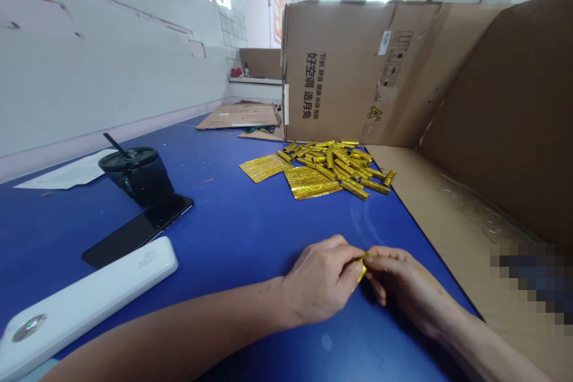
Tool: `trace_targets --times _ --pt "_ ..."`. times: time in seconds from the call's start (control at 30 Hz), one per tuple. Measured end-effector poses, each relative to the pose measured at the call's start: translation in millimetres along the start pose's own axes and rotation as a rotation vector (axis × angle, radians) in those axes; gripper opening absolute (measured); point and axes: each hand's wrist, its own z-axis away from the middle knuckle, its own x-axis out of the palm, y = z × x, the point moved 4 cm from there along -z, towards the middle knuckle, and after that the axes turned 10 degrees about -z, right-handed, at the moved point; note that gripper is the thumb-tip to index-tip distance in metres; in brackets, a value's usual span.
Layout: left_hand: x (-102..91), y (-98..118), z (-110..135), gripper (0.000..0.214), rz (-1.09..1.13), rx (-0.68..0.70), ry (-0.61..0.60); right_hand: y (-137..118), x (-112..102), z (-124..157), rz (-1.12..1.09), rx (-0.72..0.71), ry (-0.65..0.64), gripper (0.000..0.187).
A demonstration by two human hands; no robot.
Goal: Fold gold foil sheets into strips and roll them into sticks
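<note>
My left hand (320, 279) and my right hand (403, 283) meet low on the blue table (233, 233), fingers pinched together on a small piece of gold foil (362, 270). Only a sliver of the foil shows between the fingertips. Farther back lies a pile of several rolled gold foil sticks (342, 164). Beside the pile lie two stacks of flat gold foil sheets (308, 182), one of them more to the left (262, 167).
A large open cardboard box (470, 131) lies on its side at the right and behind the pile. A dark cup with a straw (136, 173), a black phone (138, 228) and a white power bank (85, 301) lie at the left. Paper (71, 173) rests by the wall.
</note>
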Motion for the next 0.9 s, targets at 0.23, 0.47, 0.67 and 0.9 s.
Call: trace_targets --times 0.23,0.47,0.67,0.9 --pt "-2.1 -2 -2 0.032 0.041 -0.019 -0.043 0 -3 -3 -0.121 0.012 0.047 0.015" --pt "-2.9 -4 -8 0.040 0.081 -0.070 -0.118 -1 -4 -5 -0.159 -0.010 0.051 0.020" --pt "-6.8 4 -6 0.039 0.076 -0.002 -0.126 -1 -8 -7 -0.198 -0.031 0.060 0.018" --pt "-5.9 9 -3 0.043 0.014 0.064 -0.143 -2 -6 -5 -0.207 -0.043 0.075 0.018"
